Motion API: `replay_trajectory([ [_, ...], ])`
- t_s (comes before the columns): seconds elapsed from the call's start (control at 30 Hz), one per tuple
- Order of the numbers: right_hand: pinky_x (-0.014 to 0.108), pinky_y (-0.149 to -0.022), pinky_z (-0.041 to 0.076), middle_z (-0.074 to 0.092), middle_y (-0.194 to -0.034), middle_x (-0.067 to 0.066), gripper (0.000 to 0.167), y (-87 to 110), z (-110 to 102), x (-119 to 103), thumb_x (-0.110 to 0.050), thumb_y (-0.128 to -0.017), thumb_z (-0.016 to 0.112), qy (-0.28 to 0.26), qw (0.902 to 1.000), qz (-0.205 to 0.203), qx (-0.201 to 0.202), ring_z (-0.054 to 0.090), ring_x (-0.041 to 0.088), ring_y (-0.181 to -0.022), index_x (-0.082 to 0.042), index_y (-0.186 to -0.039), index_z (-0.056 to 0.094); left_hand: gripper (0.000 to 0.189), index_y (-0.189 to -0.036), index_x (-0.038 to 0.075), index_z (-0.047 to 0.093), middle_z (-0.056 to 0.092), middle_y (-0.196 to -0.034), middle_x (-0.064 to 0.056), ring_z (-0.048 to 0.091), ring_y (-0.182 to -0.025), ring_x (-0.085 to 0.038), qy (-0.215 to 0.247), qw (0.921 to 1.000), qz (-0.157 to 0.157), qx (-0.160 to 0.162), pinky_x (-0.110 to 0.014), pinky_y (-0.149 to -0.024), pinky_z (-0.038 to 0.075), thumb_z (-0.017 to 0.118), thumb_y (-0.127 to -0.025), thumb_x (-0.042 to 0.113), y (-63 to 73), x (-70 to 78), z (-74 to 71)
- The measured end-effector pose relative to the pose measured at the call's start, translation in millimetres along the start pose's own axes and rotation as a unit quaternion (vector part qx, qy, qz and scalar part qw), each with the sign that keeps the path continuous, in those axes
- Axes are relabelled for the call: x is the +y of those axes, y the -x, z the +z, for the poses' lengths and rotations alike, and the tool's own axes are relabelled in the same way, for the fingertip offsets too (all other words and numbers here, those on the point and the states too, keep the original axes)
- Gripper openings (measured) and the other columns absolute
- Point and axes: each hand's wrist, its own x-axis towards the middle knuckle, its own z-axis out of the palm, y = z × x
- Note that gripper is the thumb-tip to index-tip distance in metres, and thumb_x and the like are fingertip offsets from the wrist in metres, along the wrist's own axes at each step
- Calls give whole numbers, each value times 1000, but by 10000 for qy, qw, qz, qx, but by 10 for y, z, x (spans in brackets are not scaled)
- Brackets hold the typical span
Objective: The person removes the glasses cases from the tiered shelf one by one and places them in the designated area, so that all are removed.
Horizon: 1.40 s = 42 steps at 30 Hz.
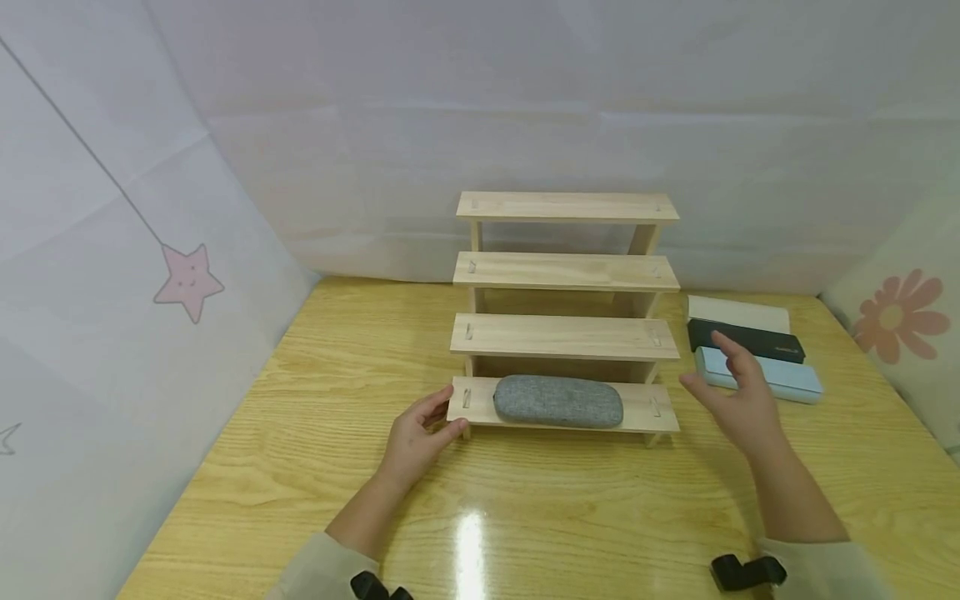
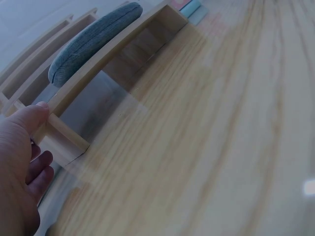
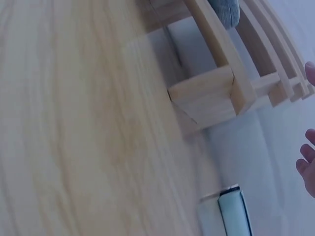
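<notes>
A stepped wooden shelf rack [image 1: 565, 337] with several tiers stands on the table. On its lowest step lies a grey fabric glasses case [image 1: 558, 401], lengthwise. My left hand [image 1: 414, 437] grips the left end of that step, thumb at the front corner [image 2: 42, 110] and the other fingers along the side. Over on the right, my right hand [image 1: 742, 408] is raised with thumb and fingers spread, holding nothing. In the head view it overlaps the light blue case [image 1: 787, 379]; only its fingertips [image 3: 306, 152] show in the right wrist view.
Behind the light blue case lie a black case [image 1: 750, 340] and a cream-white case [image 1: 738, 313], side by side right of the rack. White printed cloth [image 1: 525, 142] hangs behind the wood-grain table [image 1: 330, 350] and along both sides.
</notes>
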Motion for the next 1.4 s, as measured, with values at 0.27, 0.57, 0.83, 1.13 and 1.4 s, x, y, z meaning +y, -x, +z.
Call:
replay_trajectory([
  [0.27,67,-110,29,33,-153,22,72,40,101,-164,-16,-91,71,-19,9990,-444,-105,33,46,-134,-5,-150,34,61,-138,3,54,54,-142,-13,58,-125,-29,-117,9999,-41,-24,-39,-106,50,77,-85,23,-7,-3,-21],
  [0.57,75,-103,29,29,-154,24,73,110,226,-281,-21,-89,73,71,9966,-341,-743,28,51,-137,-9,-150,36,60,-136,1,55,55,-141,-14,58,-125,-30,-80,9999,-79,21,-39,-106,50,79,-84,20,-16,-3,-15],
  [0.83,72,-104,32,36,-151,22,69,164,395,-364,-12,-85,76,-70,9924,-894,-842,33,48,-134,-4,-144,42,59,-136,1,55,55,-142,-14,58,-125,-29,-54,9999,-101,14,-40,-106,50,78,-84,18,-11,-1,-13],
  [1.13,71,-107,31,41,-149,18,68,180,556,-395,-17,-85,78,-78,9893,-879,-1164,35,44,-137,-7,-143,45,56,-136,-5,53,53,-142,-19,56,-126,-34,-145,9993,-341,19,-45,-108,48,75,-85,8,56,300,-6],
  [1.4,68,-109,33,47,-143,20,68,165,679,-381,-16,-81,81,117,9838,-1227,-1305,39,43,-135,-3,-139,47,58,-137,1,54,54,-142,-15,57,-126,-30,-100,9997,-235,31,-41,-107,49,77,-85,15,11,79,-3],
])
